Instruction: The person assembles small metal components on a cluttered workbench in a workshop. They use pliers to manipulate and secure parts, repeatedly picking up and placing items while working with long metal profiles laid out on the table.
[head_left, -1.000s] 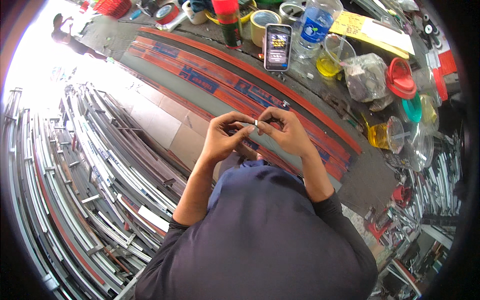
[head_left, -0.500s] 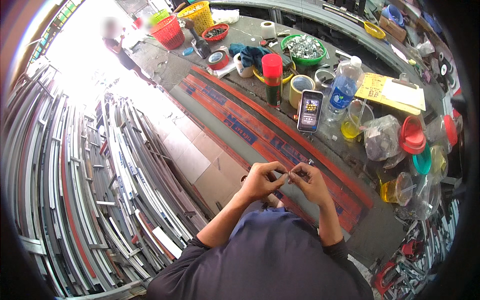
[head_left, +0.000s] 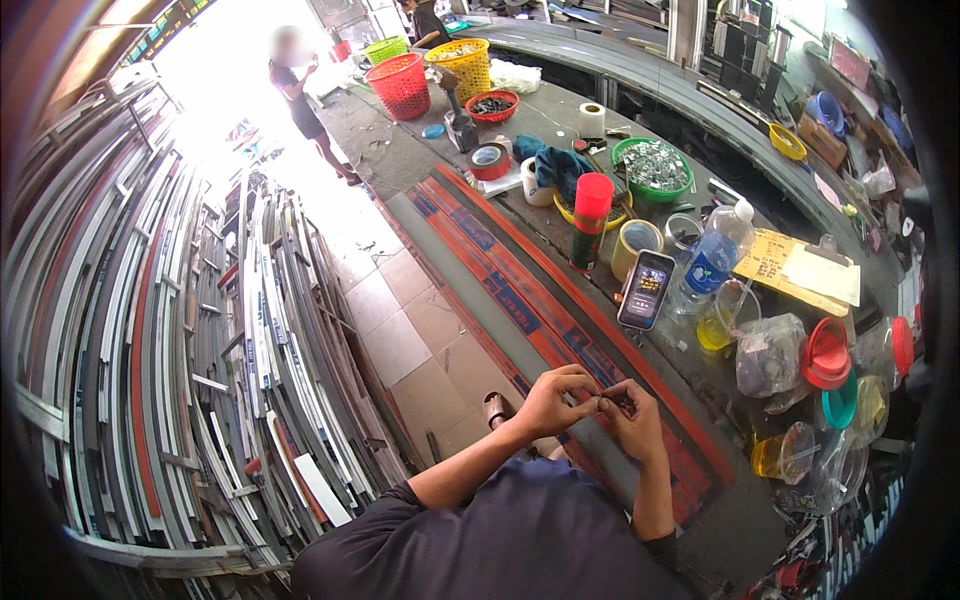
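Observation:
My left hand [head_left: 558,402] and my right hand [head_left: 634,420] meet fingertip to fingertip above the near end of the long red profiles [head_left: 500,290]. Both hands are pinched closed. Whatever lies between the fingertips is too small to make out. The red profiles carry blue printed film and lie along the bench edge under my hands. Just beyond my right hand a phone [head_left: 646,290] with a lit screen leans upright. Beside it stand a roll of cream tape [head_left: 636,245], a red-capped spray can [head_left: 591,220] and a clear water bottle [head_left: 715,262].
Long metal profiles [head_left: 200,360] fill the rack at left. On the bench [head_left: 400,150] sit a green basket of small metal parts [head_left: 652,168], red and yellow baskets [head_left: 398,88], plastic jars [head_left: 770,355] and a cup of yellow liquid [head_left: 718,325]. A person [head_left: 295,95] stands at the far left.
The whole view has shifted, so the bench things sit lower and my hands appear slightly lower and further right. My fingertips stay together throughout.

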